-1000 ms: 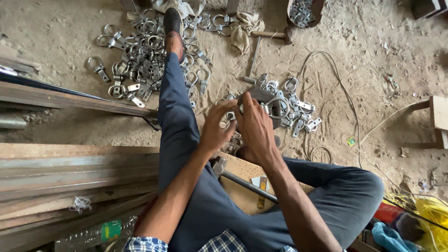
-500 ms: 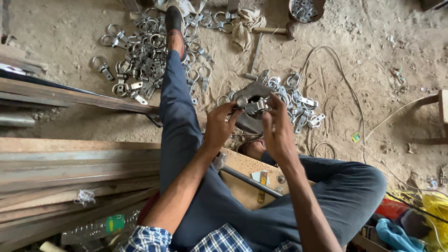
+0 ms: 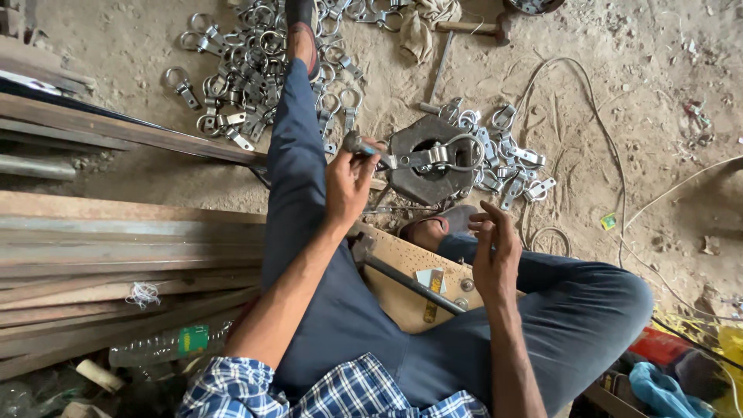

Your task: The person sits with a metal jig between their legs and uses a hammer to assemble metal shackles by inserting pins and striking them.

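Note:
My left hand (image 3: 348,184) grips the handle of a small tool (image 3: 362,145). The tool's tip meets a shiny metal ring clamp (image 3: 445,155) that lies across a dark hexagonal metal block (image 3: 410,186) on the dirt floor. My right hand (image 3: 494,249) hovers above my bent right leg, below the block, with its fingers loosely curled and nothing visible in them. My left leg stretches forward past the block.
Several ring clamps lie heaped at the upper left (image 3: 244,62) and beside the block at the right (image 3: 515,162). A hammer (image 3: 464,27) lies at the top. Steel bars and wooden planks (image 3: 116,240) are stacked at the left. A wooden board (image 3: 402,286) sits under my legs, and wire (image 3: 588,131) loops at the right.
Both hands were together over the block and clamp. My right hand has now pulled back toward my knee, while the left stays at the clamp with the tool.

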